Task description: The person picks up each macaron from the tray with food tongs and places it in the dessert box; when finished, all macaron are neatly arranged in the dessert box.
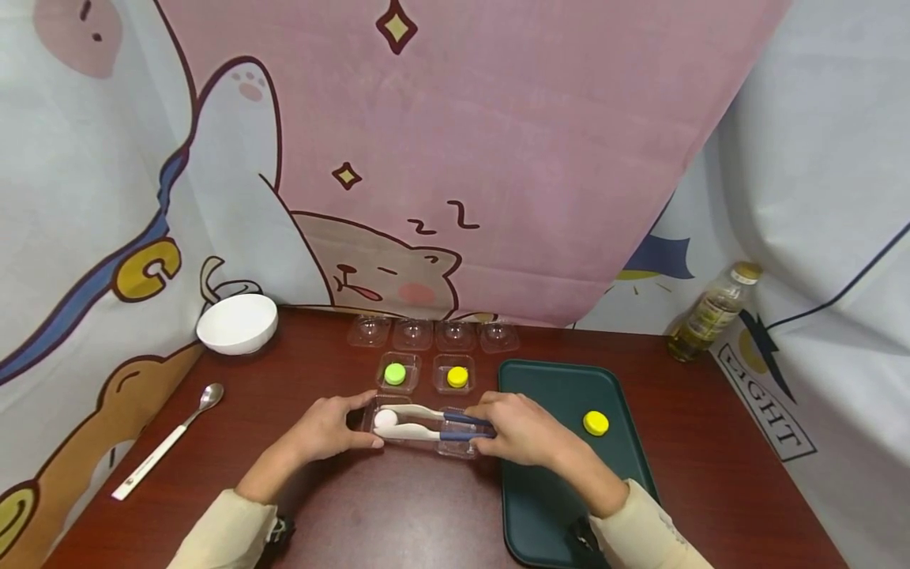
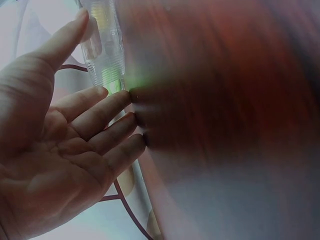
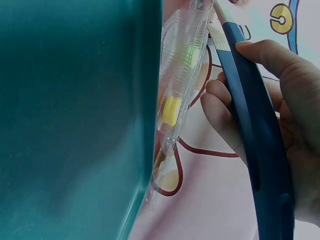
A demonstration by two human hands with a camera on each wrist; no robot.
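Note:
My right hand (image 1: 522, 431) grips tongs (image 1: 415, 432) with blue handles and cream arms; in the right wrist view the thumb presses one handle (image 3: 255, 115). At the tongs' tips is a white round piece (image 1: 386, 419), over a clear plastic box (image 1: 368, 412). My left hand (image 1: 323, 427) holds this box across its left end between thumb and forefinger, the other fingers extended in the left wrist view. Another clear box (image 1: 456, 449) lies beneath the handles. Behind, a green macaron (image 1: 394, 374) and a yellow macaron (image 1: 457, 377) sit in clear boxes.
A dark green tray (image 1: 562, 482) bearing a yellow macaron (image 1: 596, 423) lies at right. Clear lids (image 1: 412, 335) line the back. A white bowl (image 1: 238, 324) and a spoon (image 1: 171, 438) are at left, an oil bottle (image 1: 714, 312) at the back right.

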